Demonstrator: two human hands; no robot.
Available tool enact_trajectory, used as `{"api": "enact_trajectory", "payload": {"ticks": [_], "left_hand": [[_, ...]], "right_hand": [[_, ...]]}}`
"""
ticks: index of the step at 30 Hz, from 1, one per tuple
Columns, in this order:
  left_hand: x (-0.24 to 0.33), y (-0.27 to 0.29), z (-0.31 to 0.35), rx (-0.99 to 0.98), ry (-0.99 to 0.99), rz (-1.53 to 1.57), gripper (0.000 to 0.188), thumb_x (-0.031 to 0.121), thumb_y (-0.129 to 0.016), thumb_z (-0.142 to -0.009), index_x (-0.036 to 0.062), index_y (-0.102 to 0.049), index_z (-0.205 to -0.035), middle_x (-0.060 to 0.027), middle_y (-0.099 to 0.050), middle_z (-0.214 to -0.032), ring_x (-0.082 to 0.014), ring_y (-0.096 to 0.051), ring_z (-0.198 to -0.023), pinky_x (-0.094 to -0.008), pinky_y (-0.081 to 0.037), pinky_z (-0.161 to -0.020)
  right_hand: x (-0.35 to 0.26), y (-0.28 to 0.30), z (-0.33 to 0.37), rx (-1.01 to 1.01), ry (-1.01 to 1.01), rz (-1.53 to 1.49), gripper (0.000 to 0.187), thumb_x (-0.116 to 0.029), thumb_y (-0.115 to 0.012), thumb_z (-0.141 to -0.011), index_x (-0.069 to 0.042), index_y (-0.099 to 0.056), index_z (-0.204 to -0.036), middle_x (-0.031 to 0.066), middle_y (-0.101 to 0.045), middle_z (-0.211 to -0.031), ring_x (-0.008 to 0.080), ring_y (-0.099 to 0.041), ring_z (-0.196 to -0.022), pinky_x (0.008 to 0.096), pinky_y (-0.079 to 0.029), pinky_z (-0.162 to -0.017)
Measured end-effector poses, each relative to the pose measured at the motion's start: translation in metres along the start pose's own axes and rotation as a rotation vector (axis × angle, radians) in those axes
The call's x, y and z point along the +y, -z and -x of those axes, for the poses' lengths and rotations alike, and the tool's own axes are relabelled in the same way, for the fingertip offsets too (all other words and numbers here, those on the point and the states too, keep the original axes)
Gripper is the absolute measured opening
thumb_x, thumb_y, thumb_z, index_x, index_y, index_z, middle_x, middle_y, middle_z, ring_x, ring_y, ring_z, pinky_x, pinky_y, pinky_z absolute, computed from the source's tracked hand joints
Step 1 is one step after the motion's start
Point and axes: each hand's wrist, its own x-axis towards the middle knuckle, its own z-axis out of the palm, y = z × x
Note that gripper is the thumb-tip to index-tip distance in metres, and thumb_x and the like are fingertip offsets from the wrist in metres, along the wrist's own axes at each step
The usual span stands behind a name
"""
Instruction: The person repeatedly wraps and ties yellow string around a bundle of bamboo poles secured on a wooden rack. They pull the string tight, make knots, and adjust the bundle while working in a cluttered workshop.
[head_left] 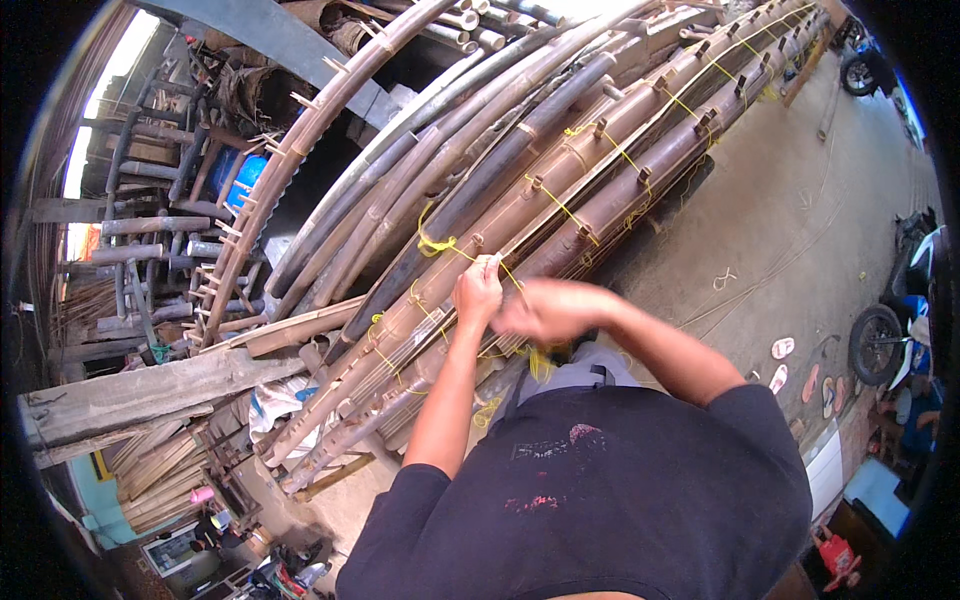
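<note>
Two long brown bamboo poles with short pegs along them lie side by side. The nearer pole (630,200) is darker; the farther pole (565,165) is lighter. Thin bamboo strips run between them, and yellow cord (560,203) crosses both at intervals. My left hand (478,290) is closed in a pinch over the strips, on yellow cord that runs to a loose loop at upper left. Close beside it, my right hand (540,310) is over the nearer pole, smeared by motion. Its fingers cannot be made out.
Stacked grey bamboo poles (400,190) lie beyond. A curved pegged pole (290,150) and a concrete beam (170,385) stand left. On the concrete floor at right are sandals (783,348), a loose cord piece (724,279) and parked motorcycles (880,345).
</note>
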Motion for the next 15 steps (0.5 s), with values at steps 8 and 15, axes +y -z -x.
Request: {"api": "enact_trajectory", "payload": {"ticks": [8,15], "left_hand": [[0.062,0.049,-0.072,0.101,-0.16,0.575,0.021,0.011,-0.052,-0.1,-0.0005,-0.069,-0.095,-0.0069,-0.068,-0.071,-0.0103,-0.058,-0.058,-0.028,-0.047,-0.058],[-0.01,0.015,-0.135,0.199,-0.07,-0.109,0.021,0.018,-0.052,-0.091,0.0091,-0.068,-0.103,-0.0255,-0.067,-0.091,-0.0462,-0.064,-0.091,-0.0558,-0.049,-0.08]], "right_hand": [[0.058,-0.074,0.05,0.212,-0.172,0.15,0.04,-0.027,-0.056,-0.093,-0.002,-0.06,-0.062,0.0186,-0.059,-0.062,0.0378,-0.06,-0.064,0.0443,-0.049,-0.082],[0.039,-0.096,0.045,0.244,-0.171,0.607,0.014,-0.02,-0.063,-0.077,-0.006,-0.062,-0.076,0.0162,-0.062,-0.076,0.0332,-0.062,-0.077,0.0449,-0.048,-0.084]]}}
